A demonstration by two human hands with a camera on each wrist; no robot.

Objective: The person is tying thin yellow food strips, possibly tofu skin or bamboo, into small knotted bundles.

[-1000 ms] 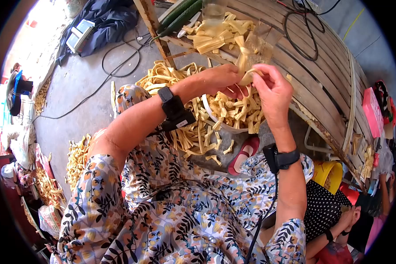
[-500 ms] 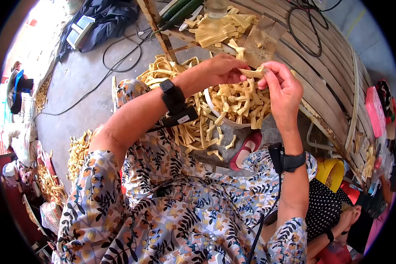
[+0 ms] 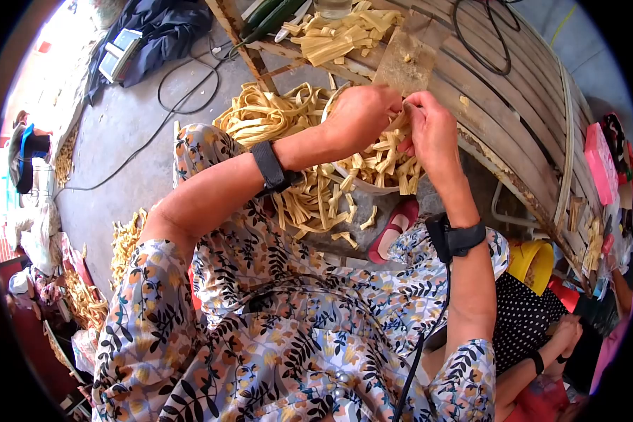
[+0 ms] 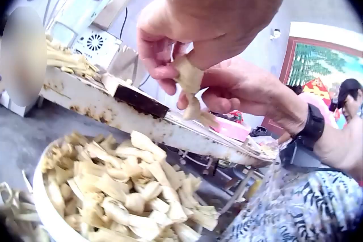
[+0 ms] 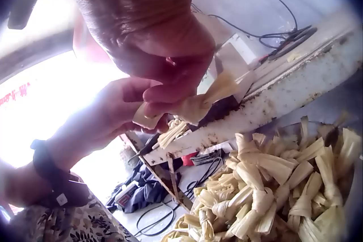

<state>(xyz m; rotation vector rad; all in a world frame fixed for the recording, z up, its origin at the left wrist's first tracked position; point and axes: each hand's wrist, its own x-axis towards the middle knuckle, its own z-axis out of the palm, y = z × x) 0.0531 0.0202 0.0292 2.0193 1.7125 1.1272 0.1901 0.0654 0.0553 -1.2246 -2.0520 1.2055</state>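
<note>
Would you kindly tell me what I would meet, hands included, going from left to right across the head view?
Dark cloth → coiled yellowish strips → left hand → right hand → yellow bucket → pink box.

The left hand (image 3: 364, 118) and right hand (image 3: 436, 133) meet above a bucket (image 4: 38, 194), with a knotted strip (image 4: 190, 77) between them. More knotted strips (image 4: 130, 188) fill the bucket. Just left of it lies a heap of long strips (image 3: 260, 116). Beyond and to the right stretches a table (image 3: 520, 116); on it, from left to right, lie cucumbers (image 3: 269, 20), short strips (image 3: 330, 46), a board (image 3: 404, 63) and a cable (image 5: 300, 35). On the floor, far left, a device (image 3: 120, 56) rests on a cloth (image 3: 172, 32). A tub (image 3: 534, 264) stands at the right, near another person's skirt (image 3: 531, 316).
</note>
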